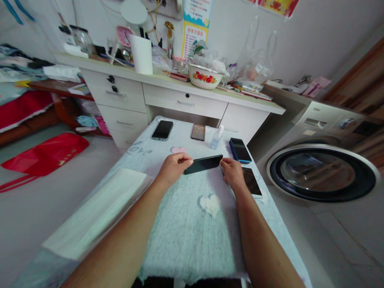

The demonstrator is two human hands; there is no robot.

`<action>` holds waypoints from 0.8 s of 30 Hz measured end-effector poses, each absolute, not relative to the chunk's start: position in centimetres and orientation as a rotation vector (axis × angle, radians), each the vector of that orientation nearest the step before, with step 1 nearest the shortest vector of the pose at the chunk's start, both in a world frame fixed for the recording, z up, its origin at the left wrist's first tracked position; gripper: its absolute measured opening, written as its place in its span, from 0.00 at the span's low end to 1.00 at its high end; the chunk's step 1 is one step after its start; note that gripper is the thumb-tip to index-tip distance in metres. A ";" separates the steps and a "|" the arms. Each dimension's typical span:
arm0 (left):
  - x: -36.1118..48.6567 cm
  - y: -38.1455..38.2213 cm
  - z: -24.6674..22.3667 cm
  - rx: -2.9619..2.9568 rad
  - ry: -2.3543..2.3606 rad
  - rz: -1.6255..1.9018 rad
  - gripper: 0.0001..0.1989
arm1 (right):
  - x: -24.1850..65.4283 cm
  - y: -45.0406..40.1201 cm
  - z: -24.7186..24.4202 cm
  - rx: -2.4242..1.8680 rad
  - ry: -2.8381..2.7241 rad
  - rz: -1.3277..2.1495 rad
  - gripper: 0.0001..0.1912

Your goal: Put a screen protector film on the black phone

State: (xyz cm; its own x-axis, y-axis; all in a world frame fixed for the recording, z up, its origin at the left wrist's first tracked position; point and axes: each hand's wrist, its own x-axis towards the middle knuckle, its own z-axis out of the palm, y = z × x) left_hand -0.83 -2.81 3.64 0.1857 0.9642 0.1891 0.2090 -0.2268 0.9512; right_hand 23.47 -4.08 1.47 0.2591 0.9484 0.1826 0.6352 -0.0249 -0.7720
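A dark phone [204, 164] is held lengthwise above the cloth-covered table [192, 248]. My left hand [175, 168] pinches its left end, and my right hand [232, 172] grips the right end. Beyond it lie a black phone [162, 130] at the back left, a brown phone case [198, 132] and a small clear spray bottle [216, 138]. To the right are a blue-edged phone [240, 150] and a dark tablet-like device [252, 182], partly hidden behind my right hand.
Folded white cloth or paper [96, 216] covers the table's left edge. A white desk [186, 100] stands behind, bearing a flowered bowl [205, 77] and a paper roll [142, 55]. A washing machine [318, 160] is at the right, a red bag [48, 154] on the left floor.
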 end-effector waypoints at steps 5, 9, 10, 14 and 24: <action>-0.9 -2.7 3.4 1.611 1.139 1.121 0.10 | 23.4 -4.1 1.4 -1.743 -1.468 0.514 0.15; -0.9 -2.7 3.4 1.593 1.130 1.129 0.10 | 23.2 -4.2 1.1 -1.764 -1.481 0.501 0.13; -0.9 -2.7 3.4 1.589 1.128 1.128 0.10 | 23.2 -4.2 1.1 -1.767 -1.485 0.500 0.13; -0.8 -2.8 3.6 1.584 1.132 1.126 0.10 | 23.2 -4.3 1.1 -1.775 -1.490 0.494 0.12; -0.8 -2.7 3.4 1.598 1.130 1.123 0.10 | 23.1 -4.3 1.4 -1.784 -1.492 0.521 0.14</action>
